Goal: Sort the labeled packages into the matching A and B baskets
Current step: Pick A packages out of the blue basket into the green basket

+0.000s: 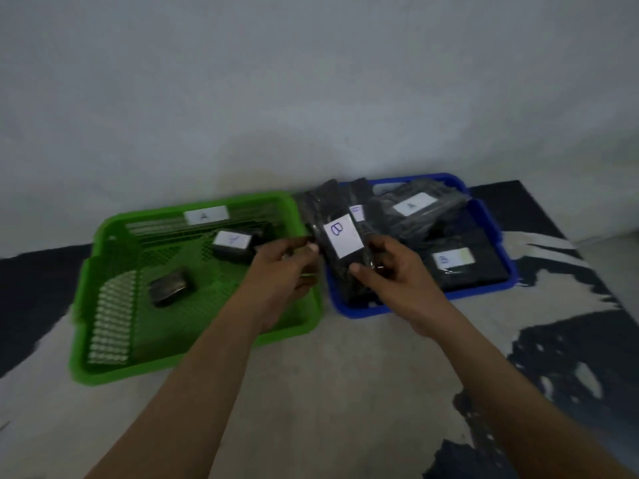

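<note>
- Head view: B pkg (342, 238), black glossy wrap w/ white label, is held upright over the join of the two baskets. Its lower end dips inside the blue basket (484, 292).
- Right hand (394, 274) grips the lower right edge, thumb on the front, fingers curled behind. Left hand (287, 267) pinches the left edge beside the label.
- Handling (my guess): light and soft, film wrap over flexible contents. Prob. slippery, not fragile. Best hold is both long edges mid-length; a corner pinch alone would let it flop.
- Green basket (193, 361) is tagged "A" on its far wall. It holds a labelled pkg (232, 244) (mark blurred, looks like A) and a small dark pkg (169, 286) w/ no label showing.
- In the blue basket, an A pkg (413, 206) leans on the pile at the back and a flat B pkg (456, 262) lies front right. Basket's own tag can't be read; prob. B.
- Room: baskets sit just beside each other. The blue rim is low, so an easy drop-in. Wall (311, 81) is close behind both; open floor (328, 392) on the near side.
</note>
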